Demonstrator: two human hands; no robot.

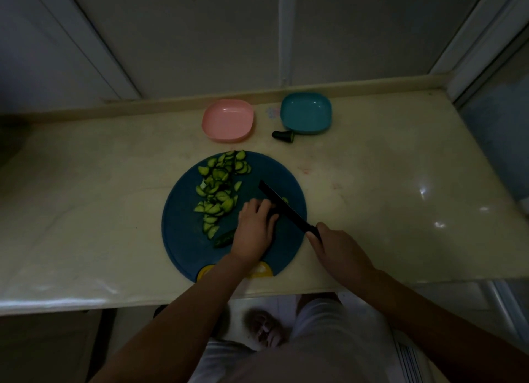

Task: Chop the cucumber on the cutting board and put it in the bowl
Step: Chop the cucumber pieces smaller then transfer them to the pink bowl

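Gripping the black knife (286,208) by its handle, the right hand (337,248) angles the flat blade across the round blue cutting board (177,239) — the left hand (253,228) curls, seemingly, over the cucumber (224,238) in the dimness. Half-moon slices (220,188) heap on the board's left; a pink bowl (228,119) and a teal bowl (305,113) sit beyond.

Nothing written can be read in this dim view: no text, label, brand or number. A faint pink and blue mark (273,113) on the countertop (372,153) lies between the pink bowl (228,119) and the blue bowl (305,112). It is well beyond where the right hand (337,248) grips the knife (283,208), and too blurred to make out.
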